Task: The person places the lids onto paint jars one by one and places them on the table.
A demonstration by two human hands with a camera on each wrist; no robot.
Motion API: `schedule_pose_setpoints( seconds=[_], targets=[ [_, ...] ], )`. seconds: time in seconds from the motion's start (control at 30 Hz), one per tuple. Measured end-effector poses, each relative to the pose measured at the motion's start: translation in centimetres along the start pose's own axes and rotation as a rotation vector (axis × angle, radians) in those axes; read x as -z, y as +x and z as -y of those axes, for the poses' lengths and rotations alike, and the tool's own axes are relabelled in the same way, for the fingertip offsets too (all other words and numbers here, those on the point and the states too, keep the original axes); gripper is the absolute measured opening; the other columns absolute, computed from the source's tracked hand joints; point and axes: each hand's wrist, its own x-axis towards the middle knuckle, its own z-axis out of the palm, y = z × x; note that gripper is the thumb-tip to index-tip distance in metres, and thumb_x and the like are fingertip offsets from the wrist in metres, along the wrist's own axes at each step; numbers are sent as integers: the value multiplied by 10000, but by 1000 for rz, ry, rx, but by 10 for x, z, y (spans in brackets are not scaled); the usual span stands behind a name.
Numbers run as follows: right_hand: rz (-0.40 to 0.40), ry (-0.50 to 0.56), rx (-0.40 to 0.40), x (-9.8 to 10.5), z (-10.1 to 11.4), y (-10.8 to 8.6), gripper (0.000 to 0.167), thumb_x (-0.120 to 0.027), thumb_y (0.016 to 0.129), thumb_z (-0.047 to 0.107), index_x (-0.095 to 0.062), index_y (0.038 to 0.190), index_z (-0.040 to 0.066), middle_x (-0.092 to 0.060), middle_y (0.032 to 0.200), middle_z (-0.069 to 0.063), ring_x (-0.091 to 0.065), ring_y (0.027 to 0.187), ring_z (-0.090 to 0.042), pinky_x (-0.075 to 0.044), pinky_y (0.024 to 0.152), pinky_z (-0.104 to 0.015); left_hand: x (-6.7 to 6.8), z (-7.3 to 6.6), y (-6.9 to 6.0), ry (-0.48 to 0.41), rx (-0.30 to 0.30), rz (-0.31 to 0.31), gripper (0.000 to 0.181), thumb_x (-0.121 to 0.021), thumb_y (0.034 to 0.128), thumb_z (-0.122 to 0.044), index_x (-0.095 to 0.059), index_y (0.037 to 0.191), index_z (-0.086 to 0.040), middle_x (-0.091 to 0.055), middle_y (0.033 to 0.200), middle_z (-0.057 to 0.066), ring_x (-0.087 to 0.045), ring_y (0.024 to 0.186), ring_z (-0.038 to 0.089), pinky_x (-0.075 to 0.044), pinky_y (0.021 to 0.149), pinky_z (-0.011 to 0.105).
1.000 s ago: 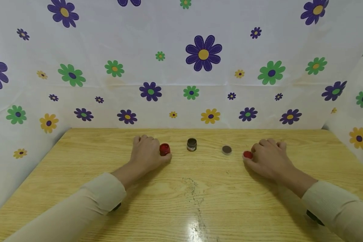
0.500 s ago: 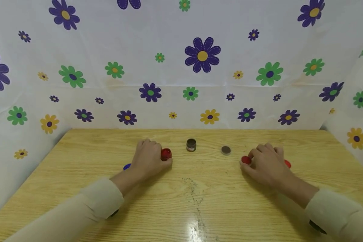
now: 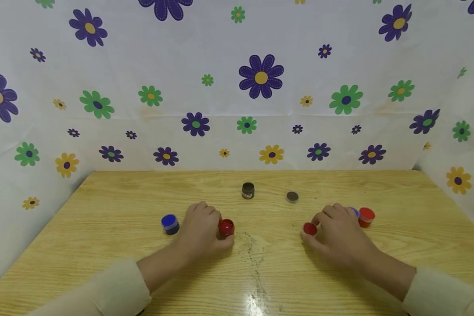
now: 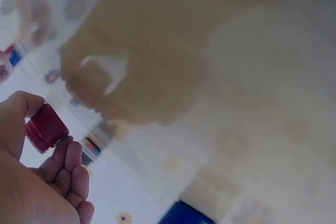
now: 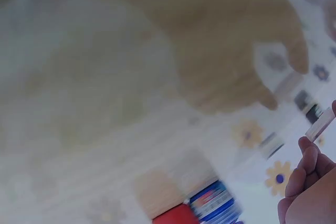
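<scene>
Pinching an uncapped red jar (image 3: pixel 226 227) between thumb and fingers, my left hand (image 3: pixel 200 228) held it a little left of the middle of the wooden table (image 3: pixel 102 259), its mouth facing up and glossy red showing inside. My right hand (image 3: pixel 341 232) had its own pinch on a red lid (image 3: pixel 310 228), a flat disc with a pale rim, gripped at the edge between thumb and fingertips. The jar and the lid were well apart, bare wood between them.

Just outside my left hand stood a blue-lidded jar (image 3: pixel 170 224), upright. Beyond my right hand stood a red-lidded jar (image 3: pixel 366 217), and close beside it a second blue jar (image 5: pixel 212 203), which that hand partly hid from above; the right wrist view showed its printed label. Farther back, between my two hands, a small dark jar (image 3: pixel 248 191) stood upright, with a dark disc (image 3: pixel 292 196) lying flat to the right of it. Dark specks (image 3: pixel 253 259) ran down the tabletop in front of me. Pale sleeves (image 3: pixel 120 285) covered my forearms, and behind everything hung a white cloth (image 3: pixel 221 44) printed with purple, green and yellow flowers.
</scene>
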Motion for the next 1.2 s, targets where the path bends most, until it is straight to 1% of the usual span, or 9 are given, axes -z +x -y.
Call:
schedule_pose_setpoints(
  seconds=[0.1,0.23,0.47,0.6,0.7,0.83,1.0,1.1,1.2],
  targets=[
    [-21,3,48,-2,9,-8,278,-738,840,421,-707,873,147,-608,869,44,-475,866,-166,-390,839,-418,1,-8,-11,-14,-47,-31,357,-744,744,-415,-553,670,-123,-576,705,-18,-465,725,173,-459,841,415],
    [-28,20,101,-1,22,-18,248,-730,844,421,-688,877,179,-583,882,82,-468,885,-135,-394,908,-433,4,-19,-24,-57,-91,-46,326,-759,732,-402,-567,678,-145,-573,707,-56,-440,719,126,-420,789,353],
    [14,92,169,-1,49,-33,257,-702,861,488,-657,888,236,-524,884,157,-427,875,-60,-413,926,-419,13,-40,-46,-149,-106,-19,285,-774,724,-398,-589,694,-183,-546,714,-126,-413,735,67,-407,818,345],
    [-1,121,209,0,59,-40,228,-718,848,468,-637,882,257,-493,866,183,-398,846,-26,-431,880,-392,17,-54,-53,-204,-109,11,301,-776,738,-424,-588,693,-194,-535,725,-144,-420,752,47,-425,842,362],
    [-1,136,207,1,64,-40,207,-726,840,441,-631,875,260,-490,861,185,-393,836,-20,-428,859,-382,20,-63,-53,-246,-99,40,313,-772,745,-441,-587,689,-195,-539,730,-144,-422,756,39,-430,850,365],
    [22,135,146,0,66,-32,228,-707,855,460,-640,864,242,-506,853,170,-417,841,-45,-416,889,-404,20,-69,-49,-259,-86,44,288,-748,757,-427,-584,705,-197,-525,731,-145,-415,755,50,-411,847,340],
    [-36,73,100,-6,61,-21,234,-732,829,434,-651,854,216,-541,850,129,-451,854,-88,-377,906,-397,13,-67,-40,-175,-147,-36,273,-724,760,-403,-573,731,-176,-510,737,-116,-424,770,88,-366,808,284],
    [-83,36,114,-10,57,-18,241,-735,818,429,-653,856,206,-545,853,109,-456,852,-105,-356,891,-390,7,-63,-34,-121,-187,-77,274,-715,760,-400,-578,734,-164,-516,738,-101,-426,776,104,-357,801,277],
    [-109,22,134,-13,55,-16,246,-729,815,432,-648,861,205,-537,857,103,-448,853,-109,-347,884,-391,1,-61,-29,-88,-204,-83,270,-697,765,-409,-589,744,-162,-526,741,-96,-423,781,113,-356,806,279]
  ],
)
